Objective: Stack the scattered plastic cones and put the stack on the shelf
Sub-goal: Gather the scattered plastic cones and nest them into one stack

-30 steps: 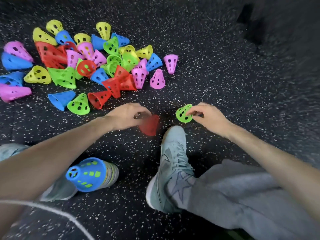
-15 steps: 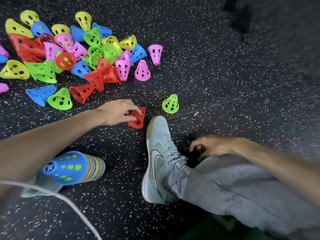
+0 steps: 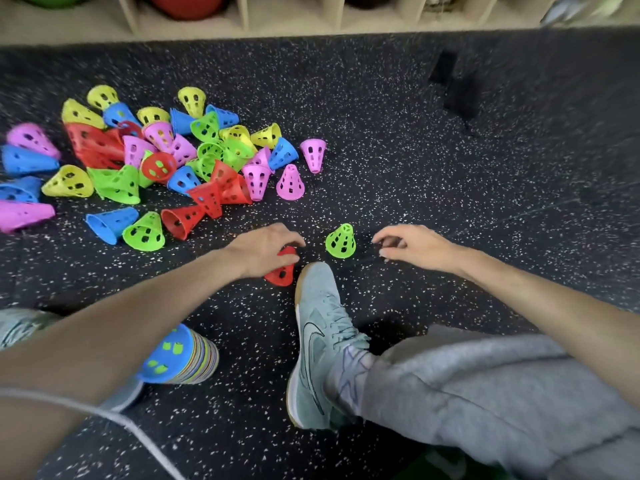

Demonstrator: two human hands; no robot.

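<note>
A red cone (image 3: pixel 282 271) was gripped by the left hand (image 3: pixel 263 249), fingers curled over its narrow end as it lay tipped on the speckled floor (image 3: pixel 433 174) just beside the toe of a grey shoe (image 3: pixel 318 337). The right hand (image 3: pixel 412 245) was held near a green cone (image 3: pixel 341 240) that stood upright on its wide rim; its fingers were loosely curled and nothing was held in them. The two hands were kept apart, with the green cone between them.

A heap of loose cones (image 3: pixel 156 161) in many colours was spread further out to the left, and a part-built stack (image 3: pixel 183 358) with a blue cone outermost was lying near the left arm. The shelf (image 3: pixel 242 15) was seen along the far edge of the floor.

The cones were judged to be light, thin and slightly springy plastic, pierced with holes. They could likely be pinched at the narrow tip or hooked through a hole; a hard squeeze at the wide rim might bend it and hinder nesting.
</note>
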